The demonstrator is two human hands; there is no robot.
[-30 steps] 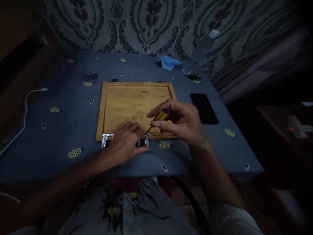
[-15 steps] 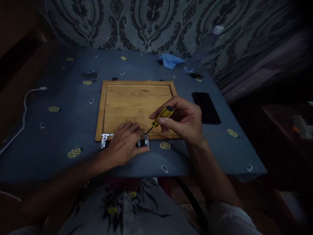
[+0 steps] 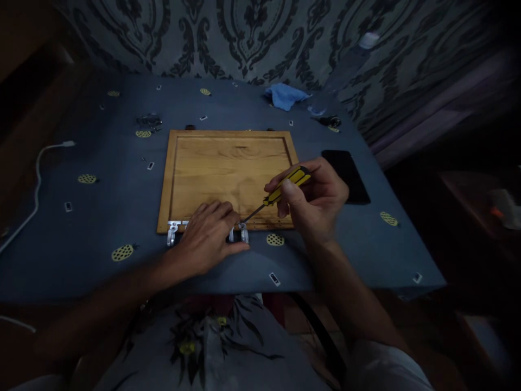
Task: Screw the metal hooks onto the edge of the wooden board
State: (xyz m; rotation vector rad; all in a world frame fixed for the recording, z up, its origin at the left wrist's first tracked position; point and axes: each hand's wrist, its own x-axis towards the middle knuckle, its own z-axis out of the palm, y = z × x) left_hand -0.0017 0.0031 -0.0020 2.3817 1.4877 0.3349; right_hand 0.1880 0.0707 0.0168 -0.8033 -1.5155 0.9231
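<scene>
Dimly, I see a patterned wall (image 3: 248, 38) at twelve o'clock beyond the tabletop (image 3: 101, 212); right fingers (image 3: 293, 195) pinch the screwdriver (image 3: 284, 187), handle farther toward two than before; left hand's (image 3: 207, 232) grip I can't tell.

Upper body: I am wearing a pale greyish shirt (image 3: 240, 369), its front bearing a print of dark, slender leaves (image 3: 191, 331) and small yellow patches (image 3: 186, 347). A vertical line is running down its middle. The pale right sleeve (image 3: 385, 358) is ending near my elbow; both forearms (image 3: 354, 298) are showing bare, dim light blurring finer detail.
</scene>
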